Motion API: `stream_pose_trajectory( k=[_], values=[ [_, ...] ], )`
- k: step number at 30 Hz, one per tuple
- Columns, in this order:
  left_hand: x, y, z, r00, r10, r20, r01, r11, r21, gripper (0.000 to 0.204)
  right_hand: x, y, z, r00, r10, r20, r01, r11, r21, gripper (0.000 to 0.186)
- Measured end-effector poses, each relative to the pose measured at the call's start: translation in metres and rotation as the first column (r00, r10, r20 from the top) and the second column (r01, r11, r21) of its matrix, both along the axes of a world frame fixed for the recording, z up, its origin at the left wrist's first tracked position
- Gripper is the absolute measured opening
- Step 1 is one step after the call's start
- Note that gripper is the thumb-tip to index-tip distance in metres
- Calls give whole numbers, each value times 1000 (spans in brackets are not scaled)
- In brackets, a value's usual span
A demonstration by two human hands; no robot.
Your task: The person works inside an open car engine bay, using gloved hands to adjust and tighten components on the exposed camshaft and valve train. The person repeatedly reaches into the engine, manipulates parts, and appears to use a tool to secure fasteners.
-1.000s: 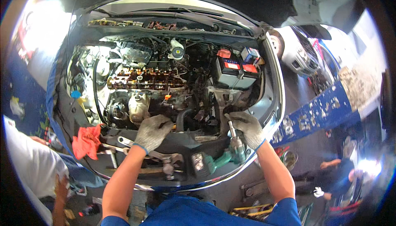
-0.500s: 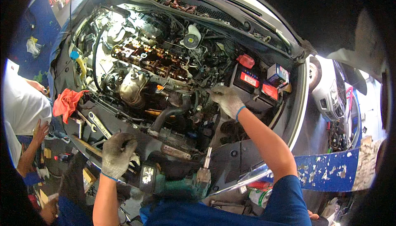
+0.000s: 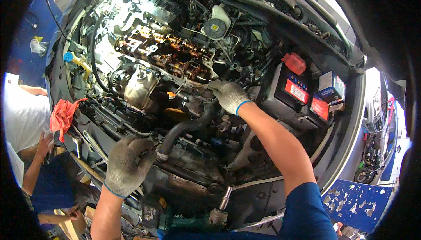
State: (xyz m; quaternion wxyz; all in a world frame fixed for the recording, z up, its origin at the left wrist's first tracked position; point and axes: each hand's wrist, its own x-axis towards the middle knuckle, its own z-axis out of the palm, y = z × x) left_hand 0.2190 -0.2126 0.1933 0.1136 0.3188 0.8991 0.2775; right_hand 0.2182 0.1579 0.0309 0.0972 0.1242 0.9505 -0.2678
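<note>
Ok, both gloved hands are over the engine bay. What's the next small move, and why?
I'd probably bring the left hand onto the black hose to steady it. Its curled fingers appear close to the hose's lower end, while the right hand is near the upper end. I can't tell whether the right hand grips anything, so I'd avoid pulling.

"What do we wear on our left hand (image 3: 130, 163) and right hand (image 3: 230, 97)?"

"We wear knitted gloves (image 3: 123, 176), grey-beige, with darker, grimy-looking patches toward the fingers."

"And where the gloves end?"

"We have a narrow bright-blue edging (image 3: 115, 192) around each one."

"Above that?"

"Our forearms (image 3: 276, 145) are bare, and on the right we see our short sleeve (image 3: 305, 213), dark blue, ending near the elbow."
</note>
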Motion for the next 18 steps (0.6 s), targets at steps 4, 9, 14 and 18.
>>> stream_pose_trajectory(
  k=[4,9,14,18],
  values=[
    [16,-36,-6,993,89,-76,-86,995,41,23,-6,4,-1,999,48,-9,-48,998,-29,33],
    [2,-81,-26,937,183,-298,-173,983,59,31,-13,0,-8,995,96,-28,-95,995,30,32],
    [-11,-96,-45,941,211,-264,-192,977,96,25,-19,-2,-5,994,104,-23,-102,993,62,31],
    [-12,-88,-68,965,213,-152,-181,964,196,18,-23,-5,1,984,173,34,-176,976,130,32]
  ],
)
